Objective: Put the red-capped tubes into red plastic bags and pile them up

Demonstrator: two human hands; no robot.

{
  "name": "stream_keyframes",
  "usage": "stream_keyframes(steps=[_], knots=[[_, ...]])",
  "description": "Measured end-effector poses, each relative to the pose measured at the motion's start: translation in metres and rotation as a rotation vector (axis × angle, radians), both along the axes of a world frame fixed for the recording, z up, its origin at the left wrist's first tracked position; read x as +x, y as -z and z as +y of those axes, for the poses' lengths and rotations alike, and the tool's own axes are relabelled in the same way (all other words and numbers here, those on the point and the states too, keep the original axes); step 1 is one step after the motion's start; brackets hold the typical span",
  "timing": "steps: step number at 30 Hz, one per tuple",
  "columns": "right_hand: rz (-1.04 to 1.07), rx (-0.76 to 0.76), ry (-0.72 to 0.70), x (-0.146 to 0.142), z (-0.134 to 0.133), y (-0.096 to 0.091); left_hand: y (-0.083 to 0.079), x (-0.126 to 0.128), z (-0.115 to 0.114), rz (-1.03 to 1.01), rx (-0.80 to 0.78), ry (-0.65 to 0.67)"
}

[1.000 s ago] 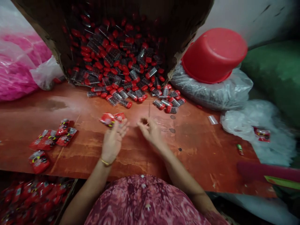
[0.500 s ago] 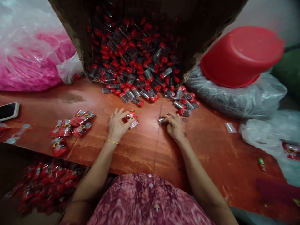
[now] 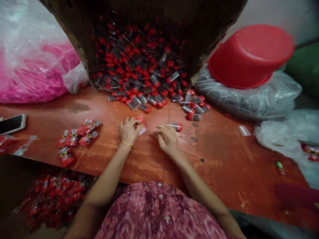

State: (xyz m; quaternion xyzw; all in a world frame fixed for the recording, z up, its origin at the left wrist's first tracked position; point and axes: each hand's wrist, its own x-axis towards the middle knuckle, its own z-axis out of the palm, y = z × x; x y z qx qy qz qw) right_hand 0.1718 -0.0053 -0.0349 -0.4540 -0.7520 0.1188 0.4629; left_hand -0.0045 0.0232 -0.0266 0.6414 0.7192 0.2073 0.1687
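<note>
My left hand [image 3: 129, 131] rests on the red-brown table [image 3: 224, 159] with its fingers closed on a small red printed packet [image 3: 140, 123]. My right hand [image 3: 168, 137] lies just right of it, fingers curled round a clear tube with a red cap [image 3: 175, 126] whose capped end sticks out to the right. Behind both hands a tipped cardboard box [image 3: 74, 36] spills a heap of such red-capped tubes [image 3: 144, 73] onto the table.
Several filled red packets [image 3: 79, 134] lie at the left, with a phone [image 3: 12, 123] at the table's edge. A pink-filled plastic bag [image 3: 32, 73] sits back left. A red basin [image 3: 250, 54] lies upturned on a bag at the right. More packets [image 3: 50, 199] fill a box below.
My right hand has drawn back from the spilled pile toward my left hand, bringing a red-capped tube with it. My left hand keeps the packet, nearly still.
</note>
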Motion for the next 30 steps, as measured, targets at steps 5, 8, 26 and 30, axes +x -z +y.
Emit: stream_keyframes(steps=[5, 8, 26, 30], knots=[[0.017, -0.107, -0.046, -0.016, 0.005, 0.006, -0.001, 0.001, 0.001, 0.070, -0.013, -0.009], [0.037, -0.165, -0.049, -0.022, 0.006, 0.007, -0.002, 0.004, 0.003, 0.071, 0.004, -0.046], [0.602, -0.497, 0.072, -0.033, 0.007, -0.005, -0.028, 0.031, -0.032, -1.143, -0.132, -0.141], [0.529, -0.418, 0.110, -0.031, 0.001, -0.006, -0.034, 0.034, -0.036, -1.435, -0.390, -0.197]])
